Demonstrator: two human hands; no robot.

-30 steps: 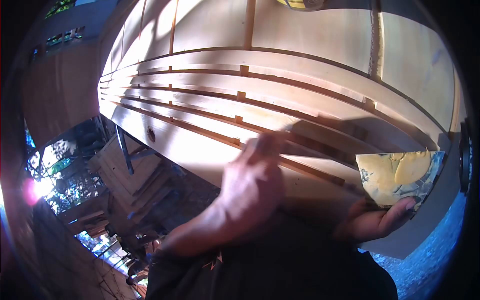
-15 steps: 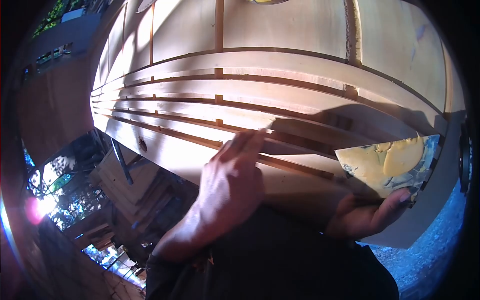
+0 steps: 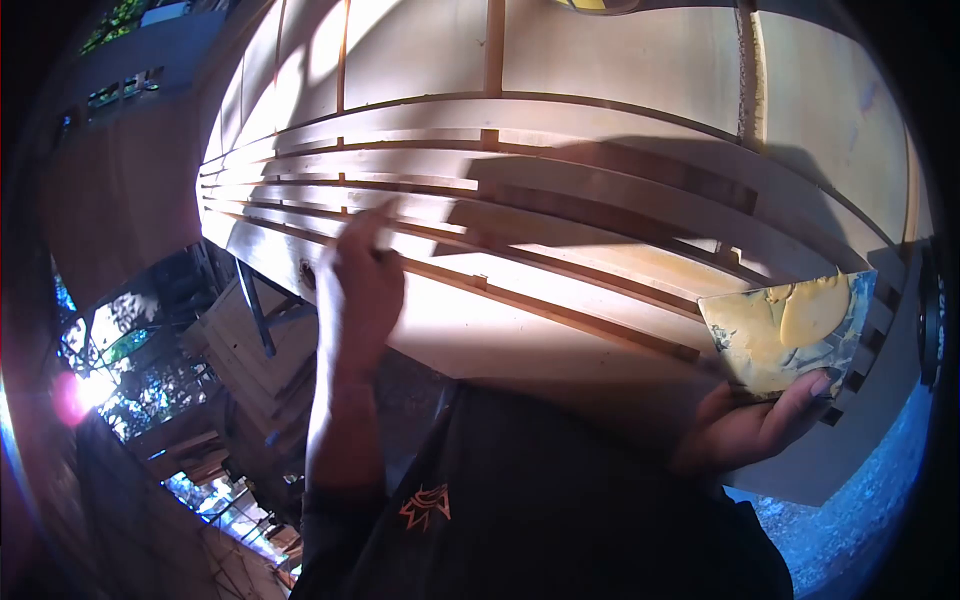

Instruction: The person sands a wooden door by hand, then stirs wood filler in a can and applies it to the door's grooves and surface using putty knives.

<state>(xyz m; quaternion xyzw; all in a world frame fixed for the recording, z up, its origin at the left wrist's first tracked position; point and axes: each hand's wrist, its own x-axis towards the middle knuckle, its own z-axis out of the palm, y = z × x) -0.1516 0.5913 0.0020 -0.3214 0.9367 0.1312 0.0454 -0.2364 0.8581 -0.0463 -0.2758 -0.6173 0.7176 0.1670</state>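
My left hand (image 3: 365,285) is over the slatted wooden panel (image 3: 590,105), toward its left part. Its fingers are bent together at a slat, and motion blur hides what they hold. My right hand (image 3: 765,425) supports a flat putty board (image 3: 730,345) from below, thumb over its lower right corner. Thick yellowish putty (image 3: 812,308) is heaped on the board, with smears and dark stains around it. Long pale slats (image 3: 600,255) run across the panel with narrow dark gaps and small brown spacers between them.
Stacked boards (image 3: 245,350) lie below the panel at the left, near a dark metal leg (image 3: 255,305). A round object with yellow (image 3: 600,4) sits at the top edge. A large brown sheet (image 3: 120,220) stands at the far left. Strong sunlight and shadows cross the panel.
My left hand has moved left and slightly up along the slats. The putty board in my right hand has shifted slightly right. The view has swung a little, moving the panel right.
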